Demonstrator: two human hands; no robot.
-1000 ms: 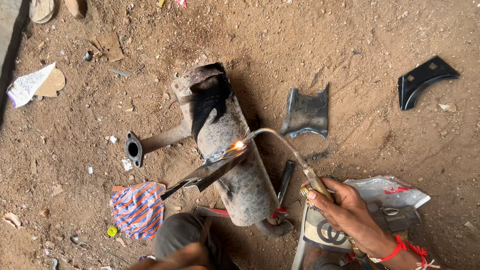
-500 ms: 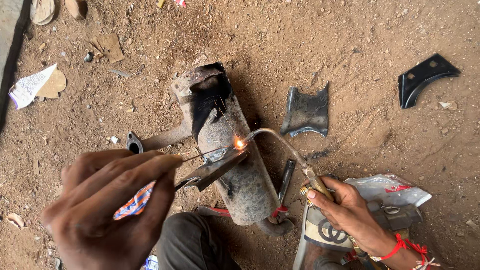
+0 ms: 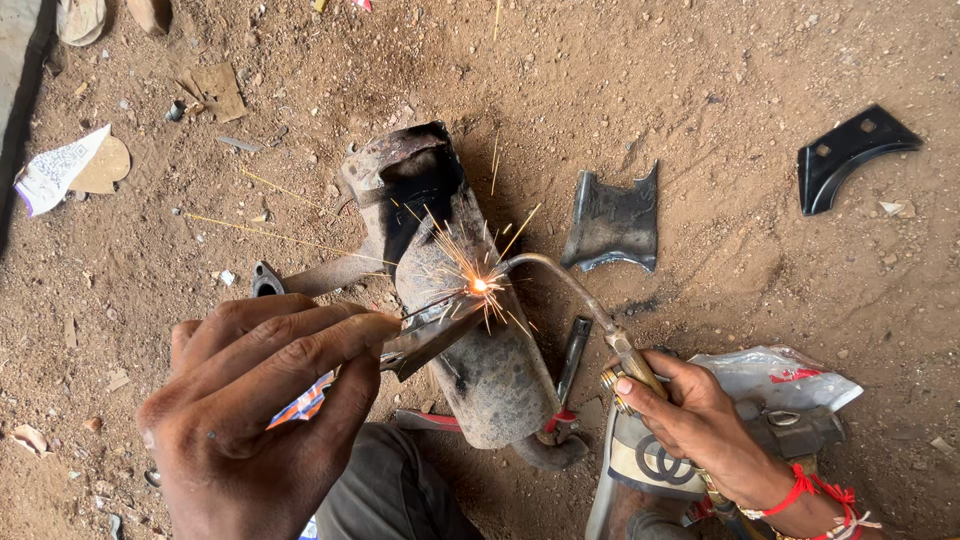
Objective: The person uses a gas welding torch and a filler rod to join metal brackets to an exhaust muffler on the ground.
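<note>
A: On bare reddish dirt, seen from the head camera. Left hand (image 3: 265, 420) fills the lower left, fingers (image 3: 300, 335) drawn together in a pinch around a thin filler rod (image 3: 435, 302), with a dark flat metal strip (image 3: 430, 340) projecting just beyond the fingertips; I cannot tell whether the strip is gripped too or only lies against them.

B: And the work itself?

A: Rusty grey cylindrical exhaust muffler (image 3: 470, 320), lying on the ground just past the left fingertips, its pipe and flange (image 3: 268, 280) reaching out to the left. A bright spark point (image 3: 480, 286) sits on its flank, sparks flying upward and outward.

B: Right side?

A: Right hand (image 3: 690, 420) closed firmly around the brass handle of a curved-neck gas torch (image 3: 585, 300), thumb on top, red thread at the wrist. The nozzle meets the muffler at the spark.

B: Risks?

A: My judgement: the left fingertips are near the flame, so a slip of the rod could burn them. Sparks are landing well beyond the muffler, and a white plastic bag (image 3: 770, 375) lies just beside the right hand; that could melt or catch. The muffler rests loose on dirt, so pressure could roll it.

B: Surroundings?

A: Loose, pebbly soil. Beyond the torch neck, a grey curved sheet-metal piece (image 3: 612, 222); far right, a black angled bracket (image 3: 850, 150). Far left, torn paper scrap (image 3: 55, 172).
</note>
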